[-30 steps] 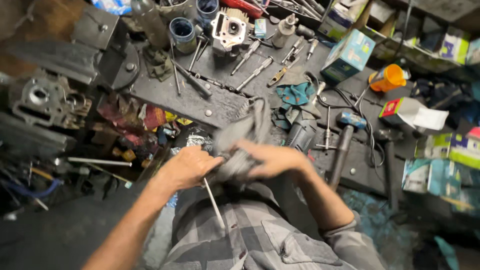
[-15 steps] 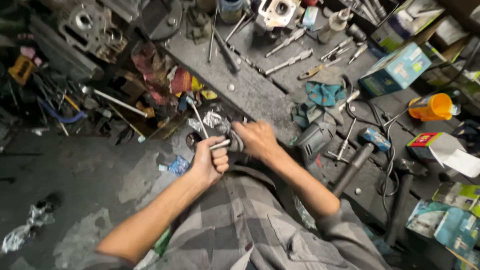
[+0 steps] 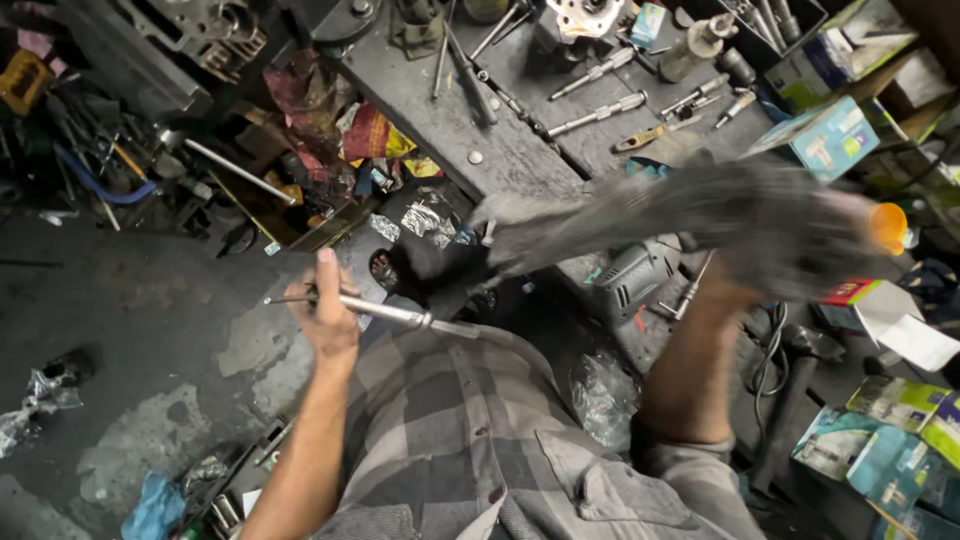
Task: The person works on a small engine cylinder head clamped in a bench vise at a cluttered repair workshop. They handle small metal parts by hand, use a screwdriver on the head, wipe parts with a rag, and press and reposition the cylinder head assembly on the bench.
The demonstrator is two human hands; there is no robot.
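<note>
Grey and motion-blurred, a big rag [image 3: 700,215] sweeps across the right of my view over the dark workbench [image 3: 480,130], and I judge my right hand [image 3: 745,280] grips it, though blur hides the fingers so I cannot tell how tightly. Nearer and to the left, my left hand [image 3: 325,305] is closed around a slim metal rod-like tool [image 3: 385,312], held level over the checked shirt [image 3: 460,430]. I judge this a wiping step mid-swing; next calls for bringing rag and tool together, clear of the drill [image 3: 630,280] just beneath.
</note>
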